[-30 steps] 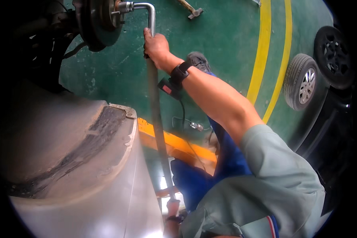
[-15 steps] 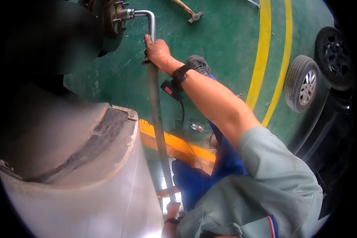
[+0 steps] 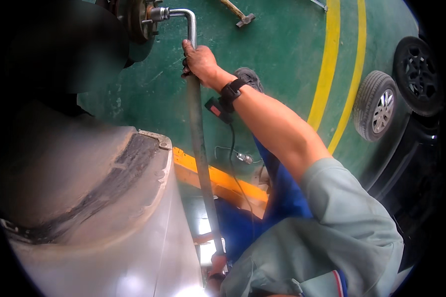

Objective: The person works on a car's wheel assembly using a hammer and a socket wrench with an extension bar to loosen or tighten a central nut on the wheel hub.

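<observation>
An L-shaped socket wrench (image 3: 192, 30) has its socket (image 3: 158, 14) seated at the centre of a wheel hub (image 3: 142, 24) with bare studs. A long grey pipe (image 3: 198, 133) continues down from the wrench's bent arm. My right hand (image 3: 200, 62) is closed round the bar just below the bend, thumb across its front and fingers behind. Near the lower edge, my left hand (image 3: 218, 262) grips the pipe's far end, partly hidden by my shirt. Below my right wrist hangs a small black box (image 3: 218, 111) on a dark cord.
Left lies a dusty pale car body panel (image 3: 148, 213). A yellow-orange beam (image 3: 228, 185) crosses by my legs. On the green floor are a hammer (image 3: 244, 20), a small wired metal part (image 3: 244, 158) and a wheel (image 3: 376, 106). A dark vehicle (image 3: 406, 168) stands right.
Both hands keep their hold, and the socket stays on the hub. The pipe's lower end and my left hand have shifted slightly right. The hanging black box has swung a little right.
</observation>
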Demonstrator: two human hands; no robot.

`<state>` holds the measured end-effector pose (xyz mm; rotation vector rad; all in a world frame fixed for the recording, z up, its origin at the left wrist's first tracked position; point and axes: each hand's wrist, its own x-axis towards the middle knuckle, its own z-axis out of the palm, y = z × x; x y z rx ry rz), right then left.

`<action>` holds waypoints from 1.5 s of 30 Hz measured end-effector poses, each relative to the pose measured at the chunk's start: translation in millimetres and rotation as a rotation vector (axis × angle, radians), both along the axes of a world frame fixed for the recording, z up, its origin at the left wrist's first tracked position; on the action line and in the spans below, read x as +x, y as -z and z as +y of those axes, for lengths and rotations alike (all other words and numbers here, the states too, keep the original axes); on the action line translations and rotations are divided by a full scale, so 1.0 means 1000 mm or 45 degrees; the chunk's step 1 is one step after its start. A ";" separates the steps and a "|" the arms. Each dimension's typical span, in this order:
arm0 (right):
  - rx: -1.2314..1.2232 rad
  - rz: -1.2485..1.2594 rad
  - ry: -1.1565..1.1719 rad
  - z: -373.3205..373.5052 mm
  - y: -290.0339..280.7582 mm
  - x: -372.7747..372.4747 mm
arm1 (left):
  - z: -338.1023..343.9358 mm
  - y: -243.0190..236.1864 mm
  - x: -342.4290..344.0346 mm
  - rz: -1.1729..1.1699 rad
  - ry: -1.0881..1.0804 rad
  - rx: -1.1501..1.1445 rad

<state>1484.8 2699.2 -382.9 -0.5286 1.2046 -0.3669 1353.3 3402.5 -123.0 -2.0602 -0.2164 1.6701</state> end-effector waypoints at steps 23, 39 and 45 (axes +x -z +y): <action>0.280 0.047 -0.244 -0.015 -0.016 -0.008 | -0.084 0.019 0.028 0.148 0.251 0.200; 0.097 -0.106 -0.338 -0.004 0.009 -0.018 | 0.017 0.153 0.048 -0.171 0.458 0.215; 0.148 -0.106 -0.295 0.002 0.021 -0.014 | 0.020 0.191 0.062 -0.423 0.396 0.389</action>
